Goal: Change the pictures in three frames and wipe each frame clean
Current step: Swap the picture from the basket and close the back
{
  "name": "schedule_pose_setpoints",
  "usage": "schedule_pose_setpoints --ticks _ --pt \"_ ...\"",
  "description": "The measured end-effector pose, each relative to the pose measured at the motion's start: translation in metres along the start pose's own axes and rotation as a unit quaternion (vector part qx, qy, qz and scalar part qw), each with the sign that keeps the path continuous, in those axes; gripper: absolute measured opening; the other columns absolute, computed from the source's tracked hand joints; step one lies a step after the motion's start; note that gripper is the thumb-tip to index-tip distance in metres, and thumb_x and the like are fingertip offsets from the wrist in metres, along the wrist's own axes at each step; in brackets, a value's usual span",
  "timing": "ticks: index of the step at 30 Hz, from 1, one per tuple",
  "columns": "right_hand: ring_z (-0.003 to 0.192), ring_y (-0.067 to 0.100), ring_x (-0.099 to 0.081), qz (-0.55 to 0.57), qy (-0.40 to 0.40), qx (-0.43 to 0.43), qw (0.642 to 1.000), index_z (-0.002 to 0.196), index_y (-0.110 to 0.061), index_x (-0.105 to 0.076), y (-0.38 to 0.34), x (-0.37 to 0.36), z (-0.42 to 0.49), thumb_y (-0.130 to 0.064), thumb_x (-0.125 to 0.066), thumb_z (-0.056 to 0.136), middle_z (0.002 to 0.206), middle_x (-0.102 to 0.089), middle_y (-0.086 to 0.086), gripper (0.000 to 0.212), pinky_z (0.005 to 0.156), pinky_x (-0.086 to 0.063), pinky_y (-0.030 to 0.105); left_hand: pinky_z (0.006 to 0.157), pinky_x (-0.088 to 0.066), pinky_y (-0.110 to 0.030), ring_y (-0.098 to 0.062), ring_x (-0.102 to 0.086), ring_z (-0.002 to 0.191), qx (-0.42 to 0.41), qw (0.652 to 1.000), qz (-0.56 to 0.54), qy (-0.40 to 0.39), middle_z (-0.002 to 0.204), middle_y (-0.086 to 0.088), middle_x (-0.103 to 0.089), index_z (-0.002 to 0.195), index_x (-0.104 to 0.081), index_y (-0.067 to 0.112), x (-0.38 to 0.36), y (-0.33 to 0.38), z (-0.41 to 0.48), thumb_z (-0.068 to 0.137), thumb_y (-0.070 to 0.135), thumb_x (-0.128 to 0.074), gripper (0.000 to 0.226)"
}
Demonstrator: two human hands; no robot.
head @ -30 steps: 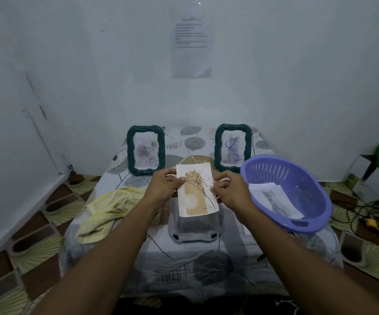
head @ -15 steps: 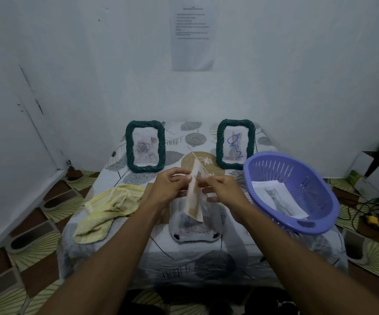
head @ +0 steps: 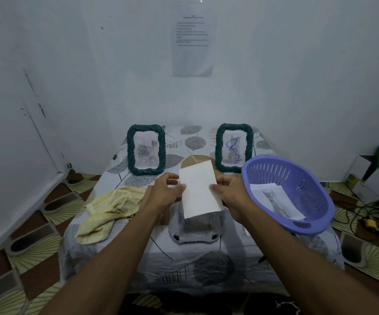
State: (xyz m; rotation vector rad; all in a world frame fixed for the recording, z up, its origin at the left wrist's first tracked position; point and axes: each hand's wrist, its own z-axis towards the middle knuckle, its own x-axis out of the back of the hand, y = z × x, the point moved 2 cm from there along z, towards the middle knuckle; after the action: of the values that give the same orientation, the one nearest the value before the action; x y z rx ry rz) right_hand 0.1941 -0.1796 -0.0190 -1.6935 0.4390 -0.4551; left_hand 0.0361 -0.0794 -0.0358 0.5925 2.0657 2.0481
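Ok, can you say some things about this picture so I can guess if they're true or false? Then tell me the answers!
1. The left hand and right hand both hold the white card. True.
2. The purple basket has nothing in it. False: a cat picture lies inside.
3. The yellow cloth lies on the table, left of the hands. True.
4. Three green frames stand at the back. False: only two stand there, the left green frame and the right green frame.
5. The card's side facing the camera shows a drawing. False: it is blank white.
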Motion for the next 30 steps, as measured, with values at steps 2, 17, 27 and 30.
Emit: schedule_pose_setpoints --ticks 2,17,27,30 --pt "0.086 0.024 -0.066 -0.008 0.006 -0.010 1.000 0.089 -0.013 -0.063 0.005 -0.001 -0.001 0.000 -0.061 0.090 0.094 -0.069 0.005 0.014 0.071 -0.056 0.037 0.056 -0.055 -0.028 -0.022 -0.065 0.074 0.022 0.999 -0.024 -0.013 0.089 -0.014 -0.065 0.111 -0.056 0.003 0.002 -0.002 -0.002 0.085 -0.002 -0.066 0.028" --pt "0.117 0.019 -0.042 -0.493 -0.015 0.204 0.846 0.118 -0.023 -0.066 0.075 0.001 0.013 -0.030 -0.059 0.090 0.121 -0.051 0.001 0.029 0.099 -0.042 0.035 0.089 -0.043 -0.039 -0.021 -0.047 0.106 -0.183 0.861 0.473 0.035 0.112 0.001 -0.057 0.103 -0.072 0.021 -0.003 -0.058 -0.001 0.085 0.036 -0.062 0.026" --pt "0.116 0.020 -0.046 -0.445 -0.034 0.225 0.866 0.120 -0.026 -0.066 0.086 0.008 0.016 -0.024 -0.053 0.094 0.127 -0.047 0.000 0.029 0.099 -0.042 0.041 0.095 -0.040 -0.046 -0.018 -0.047 0.115 -0.219 0.897 0.384 0.013 0.118 0.005 -0.061 0.104 -0.072 0.026 0.010 -0.082 0.005 0.073 0.061 -0.047 0.053" --pt "0.112 0.018 -0.047 -0.434 -0.021 0.228 0.871 0.121 -0.027 -0.066 0.088 0.008 0.016 -0.026 -0.055 0.094 0.125 -0.047 -0.001 0.029 0.097 -0.041 0.039 0.095 -0.041 -0.042 -0.017 -0.047 0.113 -0.220 0.903 0.369 0.015 0.117 0.005 -0.062 0.102 -0.073 0.023 0.011 -0.082 0.005 0.072 0.059 -0.049 0.052"
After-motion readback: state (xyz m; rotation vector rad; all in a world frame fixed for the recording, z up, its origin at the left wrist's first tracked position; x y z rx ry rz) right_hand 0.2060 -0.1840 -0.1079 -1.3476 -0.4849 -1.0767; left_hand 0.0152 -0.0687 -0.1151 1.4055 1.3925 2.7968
